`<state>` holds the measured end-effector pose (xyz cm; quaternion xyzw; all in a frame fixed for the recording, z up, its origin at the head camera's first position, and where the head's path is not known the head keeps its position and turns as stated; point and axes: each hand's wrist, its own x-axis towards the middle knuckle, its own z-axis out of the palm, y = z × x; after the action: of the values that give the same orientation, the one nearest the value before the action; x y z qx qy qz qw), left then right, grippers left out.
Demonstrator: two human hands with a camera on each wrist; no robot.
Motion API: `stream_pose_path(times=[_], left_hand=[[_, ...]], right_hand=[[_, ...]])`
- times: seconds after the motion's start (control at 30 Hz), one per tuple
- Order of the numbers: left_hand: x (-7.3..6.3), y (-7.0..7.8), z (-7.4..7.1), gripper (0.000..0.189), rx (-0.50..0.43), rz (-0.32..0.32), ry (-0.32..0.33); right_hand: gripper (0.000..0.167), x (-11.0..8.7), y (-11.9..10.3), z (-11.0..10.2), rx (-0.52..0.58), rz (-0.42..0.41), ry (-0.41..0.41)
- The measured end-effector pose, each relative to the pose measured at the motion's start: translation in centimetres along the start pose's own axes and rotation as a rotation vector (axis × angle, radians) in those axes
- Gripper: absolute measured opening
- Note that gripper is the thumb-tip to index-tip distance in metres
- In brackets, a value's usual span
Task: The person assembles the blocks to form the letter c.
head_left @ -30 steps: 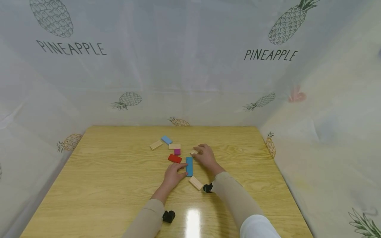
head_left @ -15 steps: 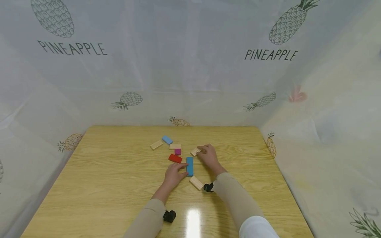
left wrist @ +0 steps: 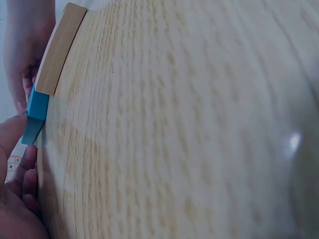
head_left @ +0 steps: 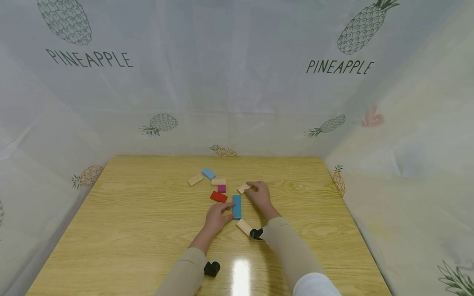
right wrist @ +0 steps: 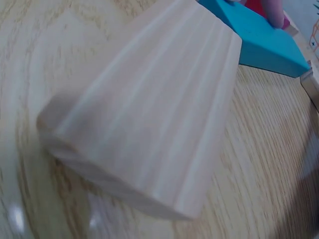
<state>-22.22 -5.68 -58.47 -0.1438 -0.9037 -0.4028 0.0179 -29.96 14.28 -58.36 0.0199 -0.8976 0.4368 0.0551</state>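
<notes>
In the head view my left hand point(head_left: 216, 218) pinches a blue wooden block point(head_left: 237, 207) from its left side, thumb and forefinger on it. The block lies flat, lengthwise to me. Up and to the right, my right hand point(head_left: 260, 195) holds the right end of a plain wooden block point(head_left: 242, 188) between thumb and fingers; that end is partly covered. A second plain block point(head_left: 243, 227) lies slanted by the blue block's near end. It fills much of the right wrist view, with the blue block point(right wrist: 266, 42) behind it. My right fingers are out of that view.
Left of the hands lie a red block point(head_left: 219, 197), a small purple block point(head_left: 221, 188), a plain block point(head_left: 218, 182), a light blue block point(head_left: 208, 173) and another plain block point(head_left: 195, 180). Pineapple-printed cloth point(head_left: 237, 82) surrounds the wooden table point(head_left: 129, 230) at back and sides.
Over the past second my right hand has shifted a little right along the plain block, baring more of it. My left hand and the blue block have stayed in place.
</notes>
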Motion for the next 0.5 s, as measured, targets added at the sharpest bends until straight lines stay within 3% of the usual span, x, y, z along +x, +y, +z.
stream_pose_path(times=[0.5], left_hand=[[0.16, -0.22, 0.34, 0.038, -0.013, -0.032, 0.0]], right_hand=[[0.035, 0.09, 0.12, 0.33, -0.012, 0.012, -0.002]])
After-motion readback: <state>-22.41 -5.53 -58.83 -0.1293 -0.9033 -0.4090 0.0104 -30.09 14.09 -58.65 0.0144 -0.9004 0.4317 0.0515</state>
